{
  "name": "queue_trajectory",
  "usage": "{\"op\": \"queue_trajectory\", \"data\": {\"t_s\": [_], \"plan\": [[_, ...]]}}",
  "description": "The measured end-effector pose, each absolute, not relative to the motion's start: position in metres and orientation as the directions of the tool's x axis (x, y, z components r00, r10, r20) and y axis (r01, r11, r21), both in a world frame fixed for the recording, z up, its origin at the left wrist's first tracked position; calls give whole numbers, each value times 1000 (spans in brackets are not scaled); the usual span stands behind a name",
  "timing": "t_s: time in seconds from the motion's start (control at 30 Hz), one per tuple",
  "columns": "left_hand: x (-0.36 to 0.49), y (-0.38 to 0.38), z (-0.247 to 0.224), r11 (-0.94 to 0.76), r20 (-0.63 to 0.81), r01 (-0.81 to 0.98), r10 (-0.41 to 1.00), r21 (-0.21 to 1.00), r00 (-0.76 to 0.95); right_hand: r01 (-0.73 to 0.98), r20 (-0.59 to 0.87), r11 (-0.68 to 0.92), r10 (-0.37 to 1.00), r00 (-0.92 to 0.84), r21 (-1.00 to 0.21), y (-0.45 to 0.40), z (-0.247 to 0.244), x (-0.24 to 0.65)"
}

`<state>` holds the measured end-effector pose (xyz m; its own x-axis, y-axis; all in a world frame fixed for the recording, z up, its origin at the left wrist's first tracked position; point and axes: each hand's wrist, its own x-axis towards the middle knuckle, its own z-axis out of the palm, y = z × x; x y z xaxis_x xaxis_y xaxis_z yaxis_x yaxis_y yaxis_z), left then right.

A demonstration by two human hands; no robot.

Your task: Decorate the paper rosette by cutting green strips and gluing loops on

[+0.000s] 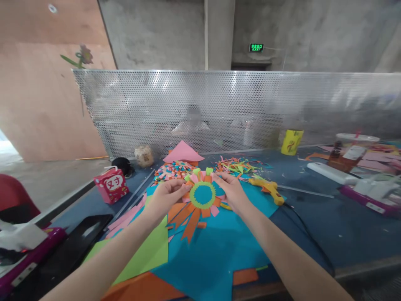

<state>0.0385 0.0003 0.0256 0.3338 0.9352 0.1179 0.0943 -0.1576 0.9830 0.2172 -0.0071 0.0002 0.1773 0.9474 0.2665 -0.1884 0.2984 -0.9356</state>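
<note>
Between both hands is a flower-like rosette with a zigzag-edged light green ring and orange, pink and green tabs around it. Whether its blue middle is a disc or the sheet behind, I cannot tell. My left hand pinches its left edge, thumb on the near side. At the upper right edge my right hand holds it in a pinch. Below it, orange notched strips hang or lie over a large blue sheet; which of the two is unclear. A light green sheet lies to the left.
A yellow glue gun with a black cord lies at the right. Behind the hands are a pile of colourful rosettes and thin scraps. A red drink carton, a yellow container and a perforated metal screen stand around.
</note>
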Motion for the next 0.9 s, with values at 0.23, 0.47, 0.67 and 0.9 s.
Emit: {"op": "queue_trajectory", "data": {"t_s": [0.23,0.47,0.67,0.9], "plan": [[35,-2,11,-58,64,-29,945,998,320,-170,214,248,957,195,-954,-9,-2,216],[30,-7,4,47,1,-124,932,991,361,-149,96,135,966,242,-980,-12,-6,213],[28,-2,-1,115,-55,-160,940,980,338,-115,41,76,959,280,-991,-14,-4,211],[30,-2,-5,161,-99,-171,942,972,322,-156,9,45,975,221,-987,-16,-2,210]]}}
